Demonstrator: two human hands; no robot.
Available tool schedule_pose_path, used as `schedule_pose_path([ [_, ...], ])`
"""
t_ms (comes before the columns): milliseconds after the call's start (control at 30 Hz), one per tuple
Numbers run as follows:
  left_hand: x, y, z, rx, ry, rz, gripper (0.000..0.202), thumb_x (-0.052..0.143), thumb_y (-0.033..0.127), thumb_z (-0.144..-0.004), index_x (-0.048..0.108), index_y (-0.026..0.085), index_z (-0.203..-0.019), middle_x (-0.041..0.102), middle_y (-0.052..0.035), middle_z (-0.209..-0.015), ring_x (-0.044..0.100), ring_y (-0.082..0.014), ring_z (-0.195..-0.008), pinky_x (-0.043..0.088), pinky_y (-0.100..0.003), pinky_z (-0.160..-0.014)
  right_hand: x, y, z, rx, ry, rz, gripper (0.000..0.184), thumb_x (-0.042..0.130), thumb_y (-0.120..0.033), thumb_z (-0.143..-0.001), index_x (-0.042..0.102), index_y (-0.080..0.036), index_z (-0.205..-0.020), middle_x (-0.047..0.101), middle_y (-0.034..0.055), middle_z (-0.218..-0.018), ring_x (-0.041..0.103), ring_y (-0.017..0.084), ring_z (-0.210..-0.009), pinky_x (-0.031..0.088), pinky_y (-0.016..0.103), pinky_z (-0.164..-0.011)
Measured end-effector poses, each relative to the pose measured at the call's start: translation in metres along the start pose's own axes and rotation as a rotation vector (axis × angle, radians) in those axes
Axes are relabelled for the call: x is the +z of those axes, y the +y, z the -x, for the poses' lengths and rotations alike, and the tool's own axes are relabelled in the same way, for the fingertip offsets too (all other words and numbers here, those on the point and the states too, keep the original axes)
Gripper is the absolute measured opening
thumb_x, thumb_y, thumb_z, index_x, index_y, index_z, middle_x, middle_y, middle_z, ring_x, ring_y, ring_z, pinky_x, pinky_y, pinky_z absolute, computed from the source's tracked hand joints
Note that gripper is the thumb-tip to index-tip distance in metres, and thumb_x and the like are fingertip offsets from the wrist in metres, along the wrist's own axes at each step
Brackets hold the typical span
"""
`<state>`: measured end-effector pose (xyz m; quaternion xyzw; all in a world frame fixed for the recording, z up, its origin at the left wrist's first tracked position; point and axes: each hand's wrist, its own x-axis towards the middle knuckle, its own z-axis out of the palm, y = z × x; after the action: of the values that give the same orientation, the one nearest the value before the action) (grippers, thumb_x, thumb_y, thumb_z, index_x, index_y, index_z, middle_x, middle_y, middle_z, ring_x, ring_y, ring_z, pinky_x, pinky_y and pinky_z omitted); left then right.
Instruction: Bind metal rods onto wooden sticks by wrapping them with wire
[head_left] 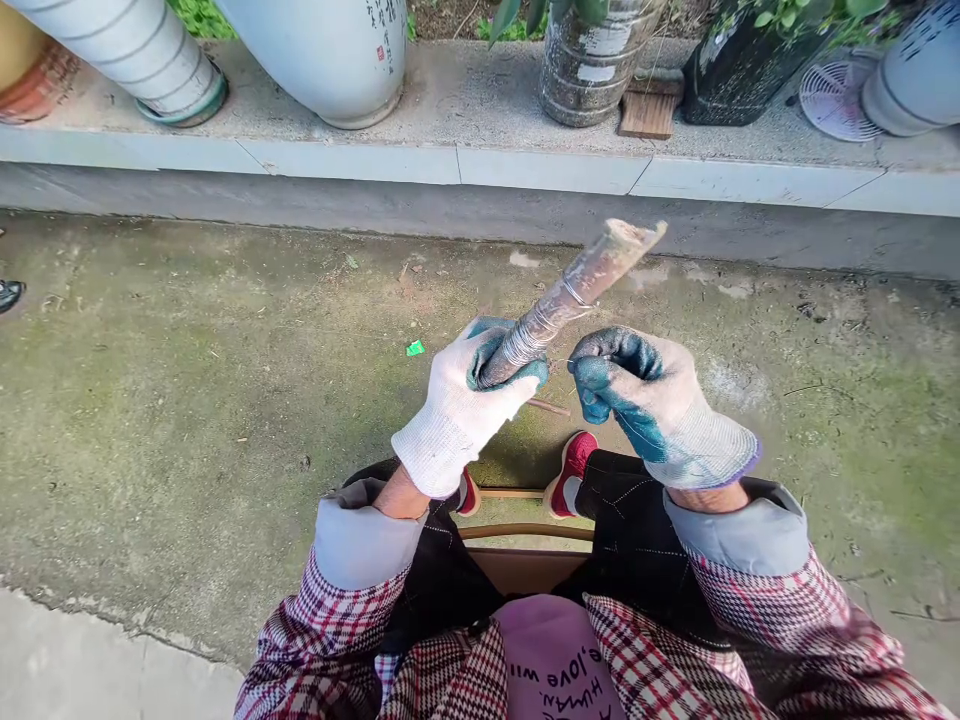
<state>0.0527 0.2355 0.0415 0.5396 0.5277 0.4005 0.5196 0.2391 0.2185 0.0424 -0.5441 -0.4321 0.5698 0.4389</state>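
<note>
My left hand (469, 395), in a white and teal work glove, is closed around the lower part of a thick cut branch (589, 270). The branch tilts up to the right, its pale cut end farthest from me. Several turns of thin metal wire (529, 337) wrap it just above my left fingers, with one loop higher up. To the right of the branch, my gloved right hand (645, 395) is closed in a pinch. A fine strand of wire shows at its fingertips, apart from the branch. A thin brown stick shows beneath my left hand.
A low tiled ledge (540, 168) runs across the back. On it stand a large white pot (322, 60), a ribbed pot (150, 60), a plastic bottle planter (585, 70) and a dark planter (739, 75). A green scrap (415, 348) lies on the concrete floor (225, 400).
</note>
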Motion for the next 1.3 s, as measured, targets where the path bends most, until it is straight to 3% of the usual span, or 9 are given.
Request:
schedule_pose_path([
  [133,0.000,0.006,0.000,-0.204,-0.145,0.217,0.013,0.070,0.025,-0.076,0.064,0.016,-0.083,0.065,0.0002,-0.070,0.049,-0.0078,-0.046,0.039,-0.022,-0.041,0.002,-0.001,-0.001,-0.026,0.063,0.079,0.015,0.074,-0.034,-0.079,0.070,-0.020,-0.075,0.062,-0.0006,-0.061,0.052,0.011,-0.049,0.047,0.023,-0.043],
  [300,0.002,0.005,0.002,-0.277,-0.189,0.260,0.013,0.069,0.023,-0.074,0.063,0.016,-0.083,0.064,0.0012,-0.064,0.054,-0.0095,-0.045,0.040,-0.021,-0.038,0.005,-0.001,0.001,-0.037,0.027,0.072,0.015,0.076,-0.034,-0.079,0.071,-0.020,-0.076,0.063,-0.0003,-0.065,0.055,0.012,-0.054,0.048,0.024,-0.047],
  [533,0.004,-0.002,0.003,-0.288,-0.137,0.250,0.017,0.072,0.028,-0.075,0.068,0.016,-0.087,0.060,0.0024,-0.059,0.050,-0.0084,-0.042,0.037,-0.020,-0.036,0.001,0.004,0.002,-0.069,0.018,0.125,0.018,0.076,-0.038,-0.082,0.072,-0.021,-0.079,0.064,0.0001,-0.068,0.054,0.013,-0.058,0.045,0.025,-0.049],
  [733,0.006,0.002,0.001,-0.264,-0.153,0.259,0.018,0.078,0.023,-0.068,0.063,0.016,-0.075,0.060,0.0030,-0.061,0.051,-0.0075,-0.043,0.040,-0.020,-0.038,0.001,0.003,0.005,-0.148,-0.025,0.201,0.014,0.073,-0.035,-0.086,0.073,-0.022,-0.082,0.067,0.0005,-0.075,0.059,0.014,-0.066,0.048,0.026,-0.057],
  [967,0.006,0.002,0.000,-0.198,-0.014,0.215,0.017,0.074,0.022,-0.070,0.059,0.018,-0.076,0.059,0.0046,-0.064,0.049,-0.0068,-0.043,0.041,-0.020,-0.039,-0.002,0.000,0.007,-0.143,0.018,0.307,0.011,0.069,-0.032,-0.088,0.073,-0.023,-0.084,0.066,0.0007,-0.073,0.061,0.016,-0.067,0.047,0.026,-0.053],
  [1067,0.006,-0.001,0.000,-0.157,0.021,0.153,0.014,0.073,0.021,-0.072,0.063,0.018,-0.082,0.059,0.0049,-0.065,0.048,-0.0064,-0.044,0.040,-0.019,-0.039,-0.002,0.000,0.006,-0.140,0.013,0.313,0.014,0.069,-0.036,-0.088,0.073,-0.024,-0.083,0.065,0.0014,-0.072,0.062,0.018,-0.067,0.047,0.026,-0.052],
  [1167,0.005,-0.003,0.001,-0.145,0.010,0.119,0.015,0.074,0.026,-0.075,0.068,0.017,-0.086,0.059,0.0041,-0.063,0.048,-0.0068,-0.044,0.039,-0.020,-0.040,-0.002,0.001,0.006,-0.135,0.009,0.305,0.015,0.069,-0.036,-0.088,0.072,-0.023,-0.082,0.066,0.0016,-0.072,0.061,0.017,-0.067,0.047,0.026,-0.052],
  [1300,0.004,0.000,0.003,-0.179,-0.017,0.199,0.016,0.075,0.030,-0.074,0.067,0.017,-0.080,0.058,0.0037,-0.061,0.048,-0.0073,-0.044,0.038,-0.020,-0.039,-0.001,0.004,0.005,-0.137,0.012,0.314,0.012,0.066,-0.032,-0.089,0.073,-0.023,-0.086,0.065,0.0000,-0.073,0.058,0.014,-0.064,0.045,0.025,-0.052],
])
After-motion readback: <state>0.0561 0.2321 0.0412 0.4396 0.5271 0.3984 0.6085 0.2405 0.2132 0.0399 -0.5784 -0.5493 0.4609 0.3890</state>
